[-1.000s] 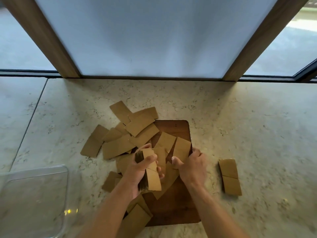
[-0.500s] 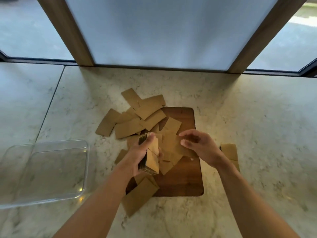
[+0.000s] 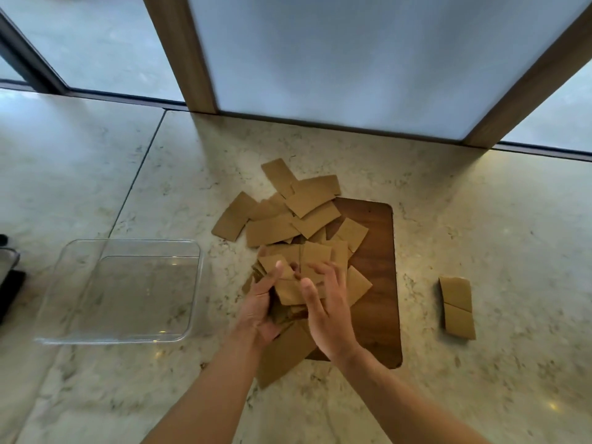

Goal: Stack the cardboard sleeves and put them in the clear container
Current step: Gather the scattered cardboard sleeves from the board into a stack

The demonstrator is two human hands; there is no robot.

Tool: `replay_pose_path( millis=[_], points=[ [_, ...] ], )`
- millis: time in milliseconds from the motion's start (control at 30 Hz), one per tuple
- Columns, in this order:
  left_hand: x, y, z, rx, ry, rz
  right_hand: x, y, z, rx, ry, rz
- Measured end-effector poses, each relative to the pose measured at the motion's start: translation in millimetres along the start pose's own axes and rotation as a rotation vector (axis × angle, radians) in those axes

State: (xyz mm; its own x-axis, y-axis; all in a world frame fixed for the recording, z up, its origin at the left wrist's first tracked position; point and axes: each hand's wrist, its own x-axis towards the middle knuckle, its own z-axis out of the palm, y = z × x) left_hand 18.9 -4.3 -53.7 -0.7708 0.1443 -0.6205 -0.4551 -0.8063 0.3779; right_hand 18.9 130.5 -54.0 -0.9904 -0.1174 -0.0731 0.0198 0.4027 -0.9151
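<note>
The left hand (image 3: 261, 310) is closed around a stack (image 3: 282, 298) of flattened cardboard sleeves, thumb on the top face, held just above the near-left part of the wooden board (image 3: 376, 277). The right hand (image 3: 326, 310) lies against the stack's right side with fingers spread and loosely curved; it presses a sleeve onto the stack and does not clamp anything itself.

Handling, as judged: each sleeve is light, thin and fairly stiff across its face, yet creases easily at the folded edges. Smooth kraft faces will likely slide on one another, so the stack is best pinched across its thickness near the middle, thumb above and fingers below, with the edges squared first by the free hand.

Count: loose sleeves (image 3: 298, 216) lie overlapped on the board's far-left part and on the counter (image 3: 480, 219) beyond it; about ten are separable, the exact number hidden by overlap. One more lies under the forearms at the board's near-left corner. Two sleeves (image 3: 456, 307) lie end to end, well right of the board. The number in the held stack cannot be told.

One clear container (image 3: 192, 290), empty, stands well left of the board. Stacking is under way; nothing is yet in the container.
</note>
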Motion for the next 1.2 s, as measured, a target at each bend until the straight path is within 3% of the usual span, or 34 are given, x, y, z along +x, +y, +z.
replay_pose_path(
  millis=[100,200,267,333,400,467,567,633,700,767,867,933,1000,1067,1200],
  points=[
    [0.1,-6.1,9.8,-0.052,-0.025,-0.071,-0.4,6.2,16.3,-0.025,0.029,-0.031],
    [1.9,4.9,8.3,0.006,0.044,-0.03,6.8,7.8,9.9,-0.031,0.018,-0.082],
    [4.7,14.2,0.8,-0.034,0.064,0.053,16.1,7.8,-0.4,-0.003,0.121,0.009],
    [7.7,21.5,-4.4,-0.096,0.071,0.114,33.5,14.8,-7.7,-0.118,0.23,0.234],
    [9.0,25.0,-8.3,-0.084,0.079,0.118,45.2,18.3,-9.1,-0.447,0.093,0.409],
    [10.0,25.6,-10.9,-0.035,0.075,0.111,47.5,16.5,-3.1,-0.669,-0.038,0.39],
    [10.9,26.1,-13.6,0.023,0.118,0.116,49.6,12.8,0.9,-0.655,-0.023,0.333],
    [10.0,27.6,-15.6,0.095,0.17,0.138,53.2,10.0,-11.1,-0.474,-0.035,0.345],
    [9.8,31.3,-17.7,0.171,0.234,0.152,57.7,4.5,-32.8,-0.203,-0.169,0.419],
    [10.0,36.4,-17.4,0.239,0.267,0.1,59.9,-6.8,-58.5,-0.099,-0.435,0.413],
    [9.4,44.2,-11.5,0.442,0.218,-0.073,63.2,-34.2,-83.3,-0.14,-0.785,0.37],
    [9.6,47.9,-3.8,0.629,0.046,-0.223,69.4,-44.3,-80.6,-0.209,-0.875,0.261],
    [11.2,48.0,4.6,0.655,-0.124,-0.358,76.0,-41.2,-69.1,-0.249,-0.778,0.147],
    [12.6,46.8,9.3,0.537,-0.204,-0.427,80.3,-27.8,-56.0,-0.26,-0.552,0.058],
    [14.3,36.6,-0.7,0.246,-0.257,-0.351,77.6,5.9,-40.4,-0.025,-0.045,0.173]
  ],
)
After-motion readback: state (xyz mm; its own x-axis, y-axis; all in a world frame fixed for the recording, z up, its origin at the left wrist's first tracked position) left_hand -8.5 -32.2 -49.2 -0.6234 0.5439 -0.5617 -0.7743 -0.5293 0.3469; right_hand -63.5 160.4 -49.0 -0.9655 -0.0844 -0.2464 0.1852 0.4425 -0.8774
